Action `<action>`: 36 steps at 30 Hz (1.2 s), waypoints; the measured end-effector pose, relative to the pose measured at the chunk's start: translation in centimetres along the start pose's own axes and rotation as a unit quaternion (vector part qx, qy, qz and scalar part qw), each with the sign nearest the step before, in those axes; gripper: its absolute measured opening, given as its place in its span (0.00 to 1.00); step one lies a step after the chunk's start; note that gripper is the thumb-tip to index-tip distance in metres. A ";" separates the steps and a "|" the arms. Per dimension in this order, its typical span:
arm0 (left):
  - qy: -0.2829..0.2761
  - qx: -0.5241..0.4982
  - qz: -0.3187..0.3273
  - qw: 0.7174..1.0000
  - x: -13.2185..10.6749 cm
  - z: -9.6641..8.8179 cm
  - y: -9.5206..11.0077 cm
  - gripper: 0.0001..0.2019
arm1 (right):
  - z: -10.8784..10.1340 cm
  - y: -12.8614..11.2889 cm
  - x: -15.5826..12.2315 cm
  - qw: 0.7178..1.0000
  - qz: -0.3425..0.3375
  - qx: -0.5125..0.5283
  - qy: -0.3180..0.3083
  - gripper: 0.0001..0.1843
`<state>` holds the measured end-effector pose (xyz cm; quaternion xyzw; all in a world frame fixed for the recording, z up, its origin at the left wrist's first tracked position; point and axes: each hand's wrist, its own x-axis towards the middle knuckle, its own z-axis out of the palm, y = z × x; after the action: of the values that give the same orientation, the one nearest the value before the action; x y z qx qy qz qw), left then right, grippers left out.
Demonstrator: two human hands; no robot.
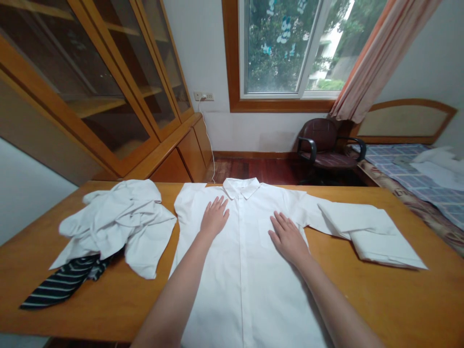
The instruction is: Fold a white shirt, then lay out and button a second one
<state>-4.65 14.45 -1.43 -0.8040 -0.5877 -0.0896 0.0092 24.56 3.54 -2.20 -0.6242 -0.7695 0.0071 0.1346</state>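
Observation:
A white button-up shirt (241, 270) lies front side up on the wooden table, its collar (241, 187) at the far edge. My left hand (215, 216) rests flat on the shirt's chest, left of the button strip, with the fingers out. On the other side of the strip, my right hand (288, 237) also lies flat, fingers stretched. Neither hand grips the cloth. The right-hand sleeve (319, 212) reaches out sideways toward a folded white garment (380, 234); whether it lies under or over that garment is hard to see.
At the left of the table (119, 309) sits a crumpled white cloth heap (119, 222), with a black striped tie (60, 285) sticking out beneath. Beyond the table are a glass-door cabinet (166, 130), an office chair (322, 145) and a bed (427, 169).

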 end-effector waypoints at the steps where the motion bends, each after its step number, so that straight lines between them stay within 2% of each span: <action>1: 0.003 0.005 -0.008 1.000 -1.0 0.0 0.0 0.25 | 0.0 0.3 -0.2 1.000 0.007 -0.001 0.004 0.28; 8: 0.010 0.018 -0.028 0.999 -10.2 -0.4 0.8 0.25 | 0.1 0.1 -0.1 0.999 0.025 -0.001 0.022 0.27; 10: 0.024 0.018 -0.019 0.999 -11.8 -0.5 0.6 0.25 | 0.2 -0.3 0.2 0.999 0.037 -0.005 0.024 0.27; 12: 0.033 0.013 -0.001 0.999 -12.5 -0.7 -0.1 0.24 | 0.2 -0.8 0.4 0.999 0.042 -0.008 0.023 0.27; 16: 0.030 0.005 0.014 0.999 -11.7 -1.3 -2.3 0.24 | 0.3 -1.1 0.5 1.000 0.018 -0.007 0.023 0.26; 22: 0.010 0.013 0.013 1.000 -9.8 -1.6 -4.8 0.24 | 0.0 0.5 0.0 0.999 -0.038 0.008 0.029 0.25; 28: 0.004 0.009 0.027 1.000 -9.0 -1.6 -5.0 0.24 | -0.2 1.5 0.3 0.998 -0.043 0.018 0.036 0.25; 36: 0.007 0.004 0.022 1.000 -7.2 -1.1 -5.2 0.23 | 0.3 2.4 2.2 0.998 -0.047 0.013 0.030 0.25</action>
<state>-11.84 9.09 -1.90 -0.8161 -0.5701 -0.0930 0.0186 26.40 6.24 -2.45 -0.5854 -0.7936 -0.0085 0.1658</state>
